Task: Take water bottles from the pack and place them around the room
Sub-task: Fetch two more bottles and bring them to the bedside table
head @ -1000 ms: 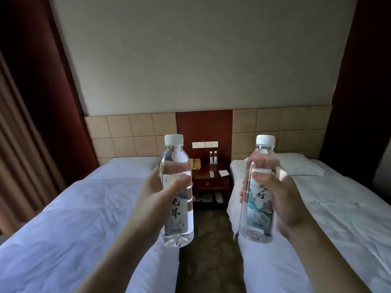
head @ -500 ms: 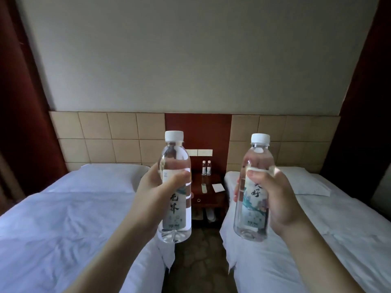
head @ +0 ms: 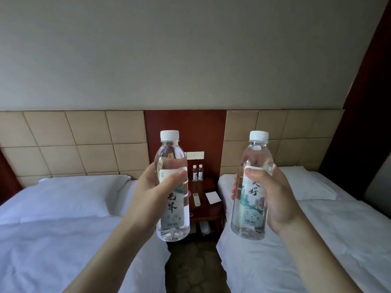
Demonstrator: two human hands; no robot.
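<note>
My left hand (head: 152, 193) grips a clear water bottle (head: 172, 216) with a white cap and a pale printed label, held upright in front of me. My right hand (head: 275, 199) grips a second water bottle (head: 251, 214) of the same kind, also upright, a little to the right. Both bottles hang in the air over the gap between two beds. Far behind them, two small water bottles (head: 197, 172) stand side by side at the back of a dark wooden nightstand (head: 209, 214). The pack is out of view.
A white bed (head: 63, 218) lies at the left and another white bed (head: 317, 229) at the right, with a narrow patterned floor aisle (head: 190, 269) between them. On the nightstand lie a remote control (head: 196, 199) and a white card (head: 213, 196). Slippers (head: 204, 226) sit under it.
I have moved forward between the beds, so the nightstand and headboard look nearer. Both hands keep their bottles upright at about the same height.
</note>
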